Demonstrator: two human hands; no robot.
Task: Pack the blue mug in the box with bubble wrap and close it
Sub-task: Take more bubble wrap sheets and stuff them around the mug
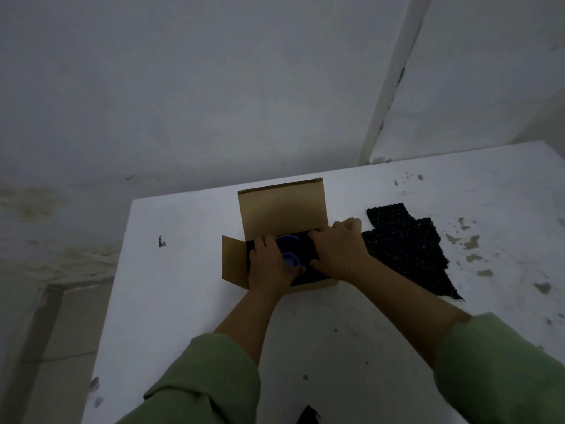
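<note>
Both hands are down in the cardboard box (282, 209), flaps up, on the white worktop (183, 255). The left hand (269, 264) curls its fingers round the blue mug (289, 249), deep blue and glossy, lying inside on dark padding. The mug is mostly covered; its axis is hard to judge. The right hand (337, 247) grips the box's right edge. Right of the box lies black bubble wrap (406, 252).

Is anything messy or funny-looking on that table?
Yes. Brownish stains blotch the white table at its right side, beside the black bubble wrap, whose edges look torn and jagged. The box itself looks undamaged.
</note>
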